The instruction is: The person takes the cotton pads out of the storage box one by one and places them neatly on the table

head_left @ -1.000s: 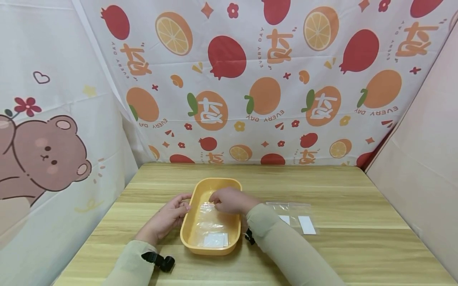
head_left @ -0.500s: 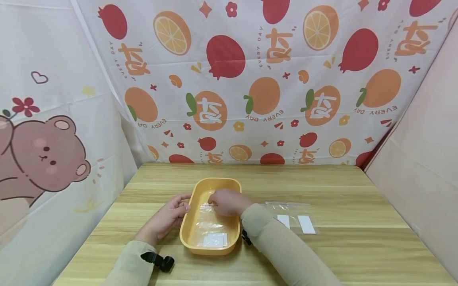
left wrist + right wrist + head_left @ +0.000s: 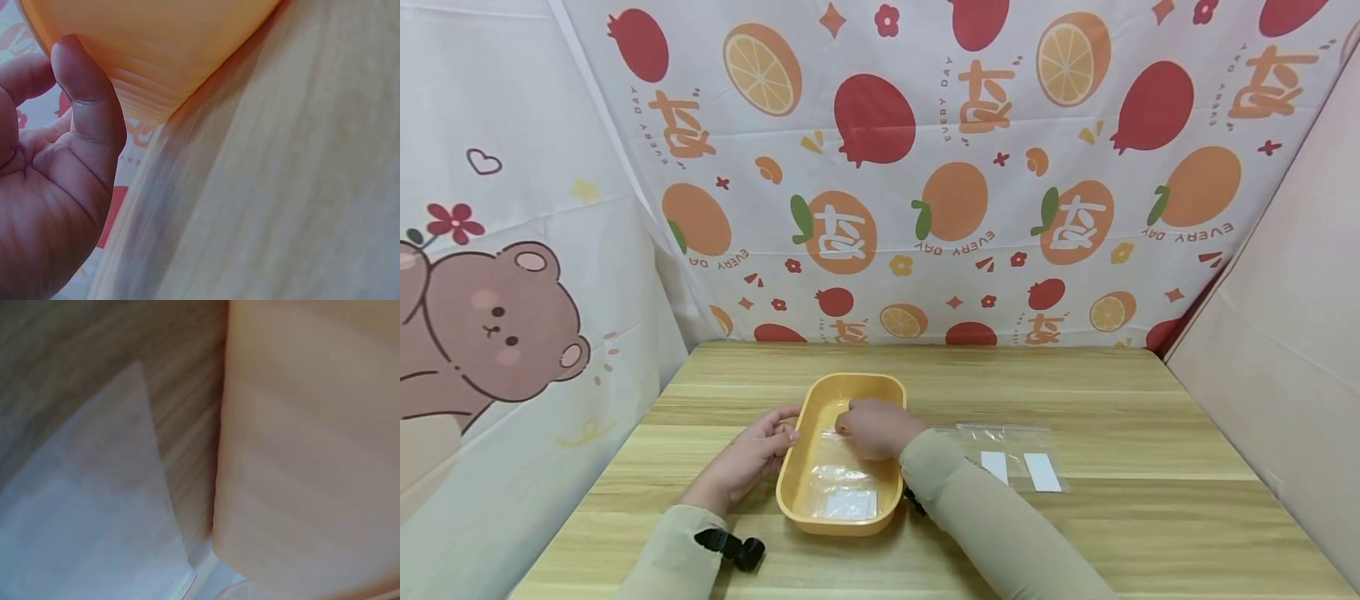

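Observation:
A yellow rectangular plastic tray (image 3: 841,528) with rounded corners stands on the table. My left hand (image 3: 754,457) grips its left rim, thumb on the outer wall in the left wrist view. Inside the tray lies a clear zip-lock bag (image 3: 842,477) with white cards (image 3: 850,504) at its near end. Reaching over the right rim, my right hand (image 3: 880,428) has curled fingers at the bag's zip end and seems to pinch it; the fingertips are partly hidden. The right wrist view has only the tray's outer wall (image 3: 306,450) and a clear bag, not the hand.
Right of the tray, clear zip-lock bags (image 3: 1018,435) lie flat on the wooden table (image 3: 1150,500), with white cards (image 3: 1042,472) in them. My right forearm passes in front of them. A fruit-printed cloth (image 3: 925,183) hangs behind the table.
My right hand has shifted slightly to the right along the bag's zip end, its fingers looking more curled. The left hand and tray stay practically where they were.

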Motion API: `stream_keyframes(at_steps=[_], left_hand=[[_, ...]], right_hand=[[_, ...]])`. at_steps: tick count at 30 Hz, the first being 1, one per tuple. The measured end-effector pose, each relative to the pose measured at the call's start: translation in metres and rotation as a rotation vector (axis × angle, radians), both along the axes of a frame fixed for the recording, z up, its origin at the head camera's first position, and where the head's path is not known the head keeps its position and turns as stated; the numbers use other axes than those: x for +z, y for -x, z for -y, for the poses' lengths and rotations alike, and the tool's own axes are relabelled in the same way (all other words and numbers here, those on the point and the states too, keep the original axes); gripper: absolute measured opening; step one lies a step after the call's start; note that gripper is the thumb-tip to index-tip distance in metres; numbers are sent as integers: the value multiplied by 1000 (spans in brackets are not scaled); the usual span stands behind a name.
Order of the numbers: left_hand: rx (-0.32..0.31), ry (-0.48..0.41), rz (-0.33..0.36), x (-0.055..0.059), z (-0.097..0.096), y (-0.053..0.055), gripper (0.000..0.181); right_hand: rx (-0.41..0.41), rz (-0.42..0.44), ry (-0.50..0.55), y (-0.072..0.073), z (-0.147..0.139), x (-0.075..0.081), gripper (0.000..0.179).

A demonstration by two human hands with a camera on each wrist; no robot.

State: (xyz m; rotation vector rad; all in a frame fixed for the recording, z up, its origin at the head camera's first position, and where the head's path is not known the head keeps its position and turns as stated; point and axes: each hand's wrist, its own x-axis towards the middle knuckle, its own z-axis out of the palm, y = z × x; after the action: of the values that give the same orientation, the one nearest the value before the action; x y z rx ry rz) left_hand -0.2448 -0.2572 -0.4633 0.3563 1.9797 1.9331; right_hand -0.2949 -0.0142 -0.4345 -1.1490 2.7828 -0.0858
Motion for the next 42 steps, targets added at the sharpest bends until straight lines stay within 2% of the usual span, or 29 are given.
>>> stream_keyframes(at_steps=[7,16,23,31,34,42], left_hand=[[-6,0,-3,1,0,-1,58],[0,-4,3,1,0,0,58],[-1,-7,2,1,0,0,56],[1,-6,4,1,0,0,56],[-1,-8,8,1,-1,-1,56],[0,-8,9,1,0,-1,57]], right_hand=[[-23,55,18,-3,0,3,35],[-15,56,7,0,2,0,46],[8,59,27,2,2,-2,42],[45,59,5,-1,0,2,33],[56,72,24,-1,-1,0,28],[88,92,85,-3,-3,2,30]])
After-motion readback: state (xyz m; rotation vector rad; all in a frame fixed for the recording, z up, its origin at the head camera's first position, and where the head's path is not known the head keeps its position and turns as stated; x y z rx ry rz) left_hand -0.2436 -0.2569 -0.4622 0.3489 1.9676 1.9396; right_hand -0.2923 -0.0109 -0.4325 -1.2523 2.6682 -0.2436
